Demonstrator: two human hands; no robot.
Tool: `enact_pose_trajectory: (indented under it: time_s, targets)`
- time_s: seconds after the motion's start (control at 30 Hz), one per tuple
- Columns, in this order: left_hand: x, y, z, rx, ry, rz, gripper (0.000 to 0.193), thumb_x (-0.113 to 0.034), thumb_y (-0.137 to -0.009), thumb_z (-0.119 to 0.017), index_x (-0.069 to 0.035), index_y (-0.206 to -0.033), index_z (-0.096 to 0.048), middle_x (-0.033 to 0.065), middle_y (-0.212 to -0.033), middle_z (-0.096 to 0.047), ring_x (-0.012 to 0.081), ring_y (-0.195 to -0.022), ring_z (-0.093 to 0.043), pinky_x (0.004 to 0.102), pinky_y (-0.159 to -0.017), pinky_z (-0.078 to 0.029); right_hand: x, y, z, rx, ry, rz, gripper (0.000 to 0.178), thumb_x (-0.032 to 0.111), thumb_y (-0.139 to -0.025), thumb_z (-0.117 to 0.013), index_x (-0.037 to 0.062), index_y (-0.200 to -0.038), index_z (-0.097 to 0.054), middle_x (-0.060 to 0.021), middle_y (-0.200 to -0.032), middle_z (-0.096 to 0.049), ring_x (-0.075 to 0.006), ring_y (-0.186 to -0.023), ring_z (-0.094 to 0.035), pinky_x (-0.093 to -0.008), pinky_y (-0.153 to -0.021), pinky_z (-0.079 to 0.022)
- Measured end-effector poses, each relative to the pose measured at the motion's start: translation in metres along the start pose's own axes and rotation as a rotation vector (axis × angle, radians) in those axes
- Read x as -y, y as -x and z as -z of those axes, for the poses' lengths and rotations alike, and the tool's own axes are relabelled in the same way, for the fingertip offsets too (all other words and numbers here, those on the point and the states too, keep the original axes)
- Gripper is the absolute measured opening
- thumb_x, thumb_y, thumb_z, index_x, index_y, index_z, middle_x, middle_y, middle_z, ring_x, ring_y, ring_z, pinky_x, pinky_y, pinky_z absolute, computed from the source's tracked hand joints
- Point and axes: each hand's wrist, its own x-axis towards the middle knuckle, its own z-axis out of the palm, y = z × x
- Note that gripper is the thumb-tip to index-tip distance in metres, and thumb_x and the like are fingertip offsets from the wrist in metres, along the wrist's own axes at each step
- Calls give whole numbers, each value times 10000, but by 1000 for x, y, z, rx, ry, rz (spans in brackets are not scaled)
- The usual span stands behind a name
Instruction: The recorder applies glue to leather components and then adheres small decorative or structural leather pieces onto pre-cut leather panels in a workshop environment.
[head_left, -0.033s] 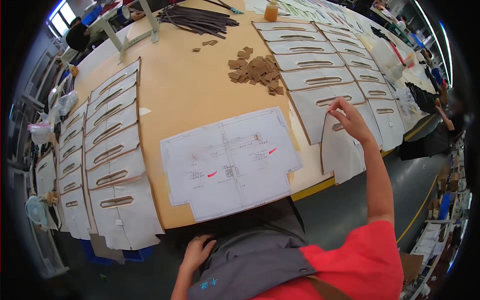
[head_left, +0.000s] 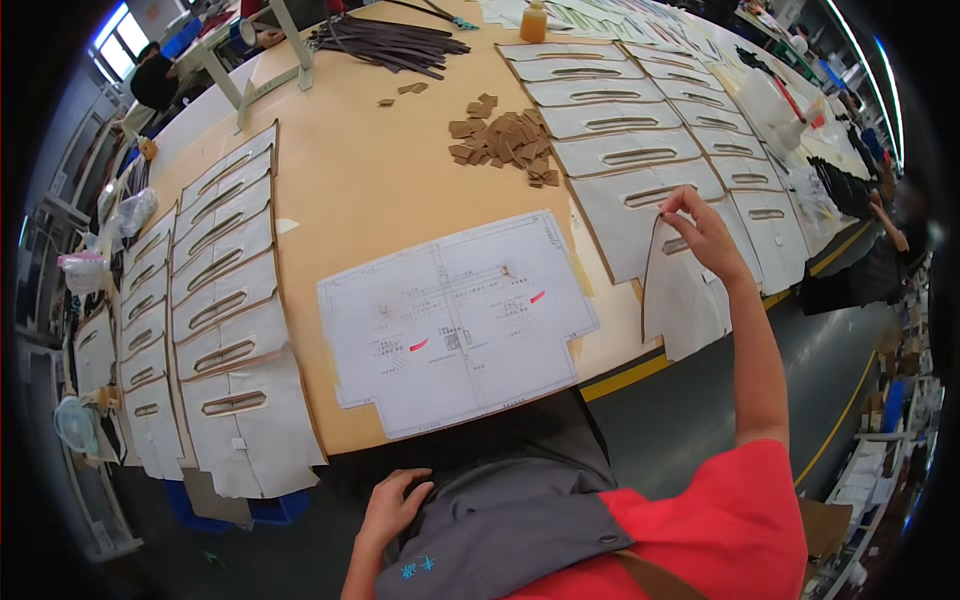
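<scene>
- L hand (head_left: 395, 505): low, by the grey apron (head_left: 520, 515), palm down, fingers a bit bent & a bit apart, w/ nothing in them. Can't tell if it touches the apron.
- It could help, I think: w/ L hand under the low end, the pc would bend less.
- Paper sheet (head_left: 460, 330): flat on the tbl (head_left: 350, 195), just ahead of the body. Best not to bump it.
- Pale pc (head_left: 685, 315): at the near end of the R rows, tip up, low end past the tbl edge.
- R hand (head_left: 705, 235): arm reaching out to the R, elbow nearly straight, wrist bent, thumb & finger pinched tog. on the pc's tip.
- A soft pinch & slow lift seem best, b/c a quick tug may crease it or drag the pale stack (head_left: 620, 225) just behind.
- Farther off: tan bits (head_left: 510, 140), then dark strips (head_left: 385, 42).
</scene>
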Motion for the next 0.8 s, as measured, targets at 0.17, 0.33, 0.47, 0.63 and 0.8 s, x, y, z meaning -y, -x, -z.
enact_pose_trajectory:
  time_s: [0.17,0.33,0.47,0.63,0.8]
  targets:
    - [-150,-20,34,64,319,-195,286,-135,-895,-679,-12,-1153,-665,138,-1088,-694,231,-1038,-663,305,-886,-494,15,51,66,-310,-123,189,98,97,-943,-612,54,-976,-530,-5,-932,-582,-116,-936,-542,-257,-893,-421]
    - [-293,-90,-13,-76,230,-803,515,-187,-912,-673,-48,-1374,-493,190,-1222,-633,306,-1154,-605,353,-963,-457,62,82,81,-396,-208,348,89,86,-946,-608,59,-977,-528,-7,-949,-597,-110,-938,-563,-262,-884,-434]
    - [-353,-106,-70,-165,492,-772,450,-153,-963,-590,-44,-1382,-468,212,-1039,-659,282,-937,-649,308,-823,-488,99,101,63,-337,-266,470,90,2,-929,-571,49,-989,-526,-45,-965,-601,-119,-916,-578,-257,-835,-457]
    - [-352,-92,-58,58,591,-654,296,-79,-1007,-486,-17,-1292,-533,155,-787,-575,144,-674,-475,247,-670,-449,76,116,72,-220,-469,238,346,41,-795,-703,42,-1095,-531,-42,-1018,-590,-118,-954,-568,-257,-854,-445]
    - [-316,-75,0,-53,812,-468,313,-196,-1039,-485,1,-1272,-554,2,-951,-623,61,-837,-497,229,-763,-453,14,108,97,217,-252,-189,258,18,-717,-748,15,-932,-605,19,-820,-598,-58,-798,-548,-204,-735,-435]
